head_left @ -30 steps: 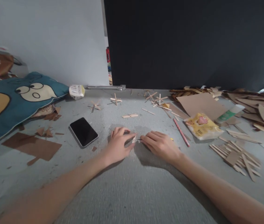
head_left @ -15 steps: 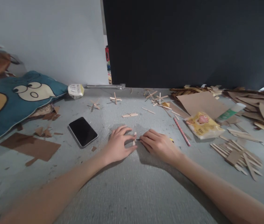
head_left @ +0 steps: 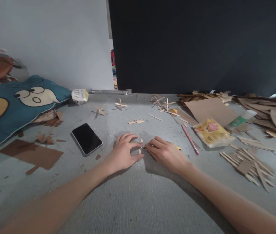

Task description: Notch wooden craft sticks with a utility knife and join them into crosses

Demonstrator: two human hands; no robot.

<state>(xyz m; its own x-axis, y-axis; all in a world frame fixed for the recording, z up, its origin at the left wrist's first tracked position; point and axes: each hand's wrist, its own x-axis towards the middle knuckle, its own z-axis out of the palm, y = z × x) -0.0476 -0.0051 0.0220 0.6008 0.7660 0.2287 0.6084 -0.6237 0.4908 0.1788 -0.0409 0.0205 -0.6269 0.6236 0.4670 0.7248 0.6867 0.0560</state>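
Note:
On the grey table, my left hand (head_left: pixel 123 151) pinches a short wooden craft stick (head_left: pixel 140 147) with its thumb and fingers at either end. My right hand (head_left: pixel 164 150) is closed, knuckles up, around a slim tool whose yellow end (head_left: pixel 179 148) shows behind the hand. The tool's thin dark tip meets the middle of the stick. Most of this tool is hidden by the fingers, so its exact kind cannot be made out. Beyond the hands lies a small stack of craft sticks (head_left: pixel 136 122).
Left are a phone (head_left: pixel 86 138), cut cardboard (head_left: pixel 34 152) and a blue pillow (head_left: pixel 31 107). Small crossed-stick pieces (head_left: pixel 121 104) stand at the back. Right lie a red pencil (head_left: pixel 190 139), a yellow tissue pack (head_left: pixel 212 131), a glue stick (head_left: pixel 241 119) and a craft-stick pile (head_left: pixel 250 164).
Both hands stay almost in place, still gripping the stick and the tool. The right fingers shift very slightly at the stick, and the camera view tips up a little.

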